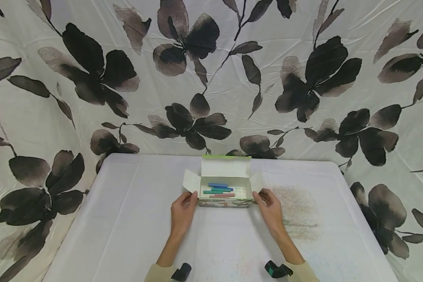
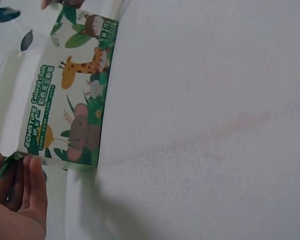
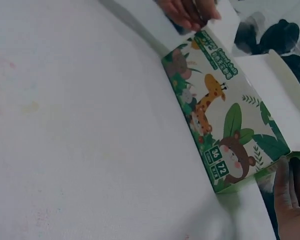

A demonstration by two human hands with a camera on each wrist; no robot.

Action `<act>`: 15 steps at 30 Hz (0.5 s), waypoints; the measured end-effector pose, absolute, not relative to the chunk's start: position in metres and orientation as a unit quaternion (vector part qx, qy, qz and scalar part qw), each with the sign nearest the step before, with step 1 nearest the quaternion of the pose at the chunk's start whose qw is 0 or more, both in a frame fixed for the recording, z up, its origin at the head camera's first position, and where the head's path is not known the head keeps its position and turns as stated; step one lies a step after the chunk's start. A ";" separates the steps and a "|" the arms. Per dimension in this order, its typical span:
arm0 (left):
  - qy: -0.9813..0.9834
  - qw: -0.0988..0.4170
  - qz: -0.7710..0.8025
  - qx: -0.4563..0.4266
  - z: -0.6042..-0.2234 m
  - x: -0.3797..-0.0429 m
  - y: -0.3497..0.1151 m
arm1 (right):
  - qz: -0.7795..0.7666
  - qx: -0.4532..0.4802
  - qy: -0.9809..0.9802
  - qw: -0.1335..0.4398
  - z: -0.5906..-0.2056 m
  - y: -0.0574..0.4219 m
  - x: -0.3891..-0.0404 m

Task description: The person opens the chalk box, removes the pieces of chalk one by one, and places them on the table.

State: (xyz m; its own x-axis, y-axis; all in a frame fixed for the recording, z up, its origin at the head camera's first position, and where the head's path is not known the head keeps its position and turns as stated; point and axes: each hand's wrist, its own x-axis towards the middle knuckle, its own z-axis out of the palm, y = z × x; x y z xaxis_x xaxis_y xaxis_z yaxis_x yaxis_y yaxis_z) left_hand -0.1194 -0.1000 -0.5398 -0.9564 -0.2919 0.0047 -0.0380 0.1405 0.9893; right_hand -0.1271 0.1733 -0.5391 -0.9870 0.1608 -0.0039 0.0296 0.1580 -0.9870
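Observation:
An open colored chalk box (image 1: 225, 203) stands on the table, its lid (image 1: 225, 167) raised at the back. Blue chalk sticks (image 1: 217, 185), a green chalk stick (image 1: 211, 192) and a pink one (image 1: 225, 195) lie inside. At the box's left end my left hand (image 1: 183, 209) pinches the spread side flap (image 1: 191, 181), its green outer face between thumb and fingers in the left wrist view. My right hand (image 1: 270, 209) pinches the opposite flap (image 1: 256, 181) low down by the corner. Printed animals cover the box front (image 3: 215, 107).
A white cloth covers the table (image 1: 134, 188). Brownish chalk smudges (image 1: 299, 211) mark it right of the box. Behind the table hangs a flower-print curtain (image 1: 253, 23). Dark wrist cameras sit at both cuffs.

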 end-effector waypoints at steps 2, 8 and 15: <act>-0.737 0.097 -0.658 0.118 -0.540 -0.119 -0.100 | 0.648 -0.077 -0.756 0.040 -0.539 0.175 -0.126; -0.697 0.091 -0.695 0.151 -0.539 -0.119 -0.098 | 0.682 -0.106 -0.724 0.022 -0.543 0.176 -0.125; -0.667 0.065 -0.717 0.192 -0.541 -0.116 -0.096 | 0.711 -0.156 -0.685 0.013 -0.549 0.173 -0.128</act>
